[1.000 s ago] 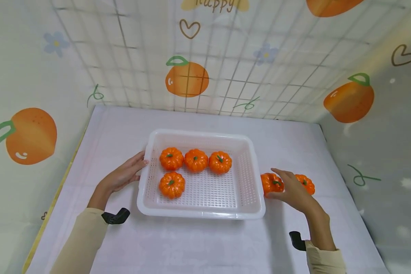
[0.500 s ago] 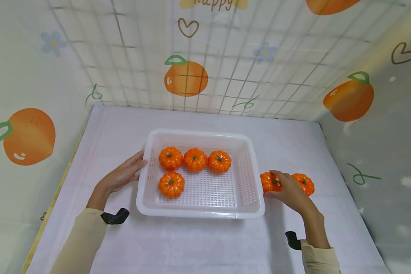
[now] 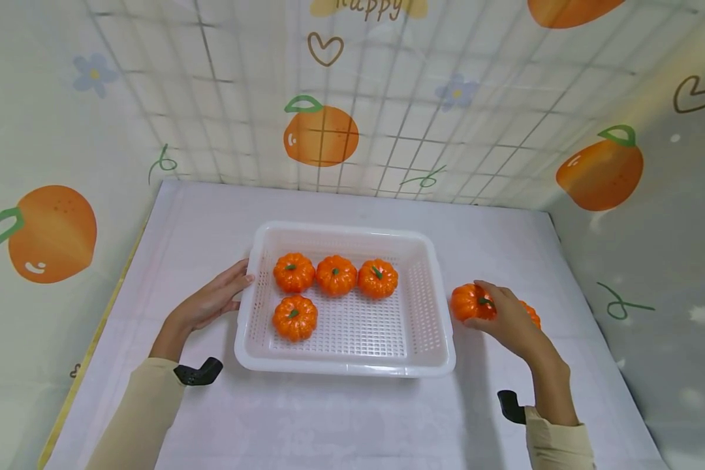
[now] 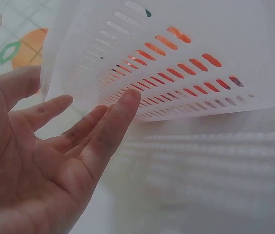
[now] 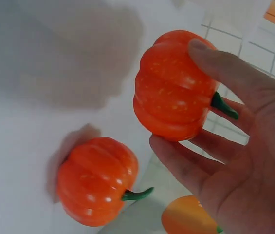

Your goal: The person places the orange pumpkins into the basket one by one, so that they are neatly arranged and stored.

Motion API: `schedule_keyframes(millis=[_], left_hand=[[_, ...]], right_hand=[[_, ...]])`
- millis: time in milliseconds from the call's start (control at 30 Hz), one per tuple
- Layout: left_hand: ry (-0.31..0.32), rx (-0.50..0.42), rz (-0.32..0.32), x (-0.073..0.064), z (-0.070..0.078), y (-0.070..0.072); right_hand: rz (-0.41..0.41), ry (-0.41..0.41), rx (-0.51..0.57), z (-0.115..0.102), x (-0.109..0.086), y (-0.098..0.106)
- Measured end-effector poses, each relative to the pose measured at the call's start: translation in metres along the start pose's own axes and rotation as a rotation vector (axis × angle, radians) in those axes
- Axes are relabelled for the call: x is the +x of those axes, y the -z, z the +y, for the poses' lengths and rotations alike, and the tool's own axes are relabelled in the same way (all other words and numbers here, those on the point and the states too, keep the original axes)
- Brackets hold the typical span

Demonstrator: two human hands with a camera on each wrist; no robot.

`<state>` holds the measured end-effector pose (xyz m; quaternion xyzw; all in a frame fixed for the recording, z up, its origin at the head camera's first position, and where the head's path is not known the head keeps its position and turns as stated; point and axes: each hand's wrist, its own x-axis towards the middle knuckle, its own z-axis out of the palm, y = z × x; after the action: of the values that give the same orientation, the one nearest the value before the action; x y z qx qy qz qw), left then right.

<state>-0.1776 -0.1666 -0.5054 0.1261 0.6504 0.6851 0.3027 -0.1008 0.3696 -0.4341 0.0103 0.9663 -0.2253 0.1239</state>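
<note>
My right hand [image 3: 508, 323] holds a small orange toy pumpkin [image 3: 469, 302] just right of the white basket [image 3: 346, 367]. In the right wrist view, thumb and fingertips grip the held pumpkin [image 5: 174, 87] from opposite sides, its green stem facing the palm. Below it in that view, a second pumpkin [image 5: 97, 181] rests on the white surface; the head view shows it partly hidden behind the right hand. My left hand [image 3: 214, 300] is at the basket's left side, and the left wrist view shows its extended fingers [image 4: 110, 129] right at the slotted basket wall [image 4: 234, 48].
Inside the basket, several orange pumpkins are set out: a row along the back and one pumpkin [image 3: 294, 318] at the front left. A white cloth [image 3: 341, 424] covers the table. Printed curtains with a grid wall [image 3: 388, 156] behind enclose the back and sides.
The right hand first edged left with its pumpkin, then shifted back right and slightly up, opening a gap from the basket's rim. The left hand and basket have stayed put.
</note>
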Motion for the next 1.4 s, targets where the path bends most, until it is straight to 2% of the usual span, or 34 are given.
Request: schedule_keyframes(millis=[300, 733, 1133, 1267, 1400], left_hand=[[0.0, 0.0, 0.004, 0.0, -0.001, 0.0], [0.0, -0.011, 0.003, 0.002, -0.003, 0.002], [-0.005, -0.016, -0.001, 0.002, -0.003, 0.002], [-0.004, -0.008, 0.004, 0.002, -0.003, 0.002], [0.002, -0.001, 0.011, 0.001, -0.002, 0.001]], right_hand=[[0.026, 0.013, -0.005, -0.013, 0.001, 0.018], [0.062, 0.094, -0.029, -0.041, 0.007, 0.04], [0.06, 0.116, -0.014, -0.073, 0.016, 0.044], [0.048, 0.15, -0.02, -0.087, 0.02, 0.041], [0.041, 0.221, -0.034, -0.099, 0.023, 0.037]])
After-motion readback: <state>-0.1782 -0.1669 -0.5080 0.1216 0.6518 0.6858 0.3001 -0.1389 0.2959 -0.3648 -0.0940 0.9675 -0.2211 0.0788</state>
